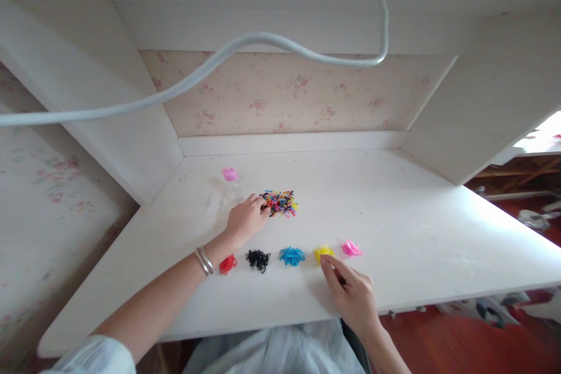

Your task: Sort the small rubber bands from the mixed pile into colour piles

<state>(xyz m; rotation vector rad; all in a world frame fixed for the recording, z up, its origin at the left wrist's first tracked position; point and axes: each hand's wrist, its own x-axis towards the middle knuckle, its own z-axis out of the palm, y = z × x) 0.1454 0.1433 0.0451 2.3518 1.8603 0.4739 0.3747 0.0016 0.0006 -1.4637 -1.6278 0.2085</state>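
A mixed pile of small multicoloured rubber bands [281,203] lies on the white desk. At its left edge, my left hand [249,217] touches the pile with curled fingers; what is between the fingertips is hidden. Nearer me, sorted heaps form a row: red bands [227,265], black bands [258,260], blue bands [292,256], yellow bands [323,253] and pink bands [351,248]. The red heap is partly covered by my left wrist. Thumb and forefinger of my right hand [350,287] pinch together at the yellow heap's near edge; anything in the pinch is too small to make out.
A clear container with a pink top [229,174] is behind my left hand. Across the upper view runs a white cable [263,38], in front of the shelf. Side panels and a floral back wall [298,90] bound the white desk [416,228].
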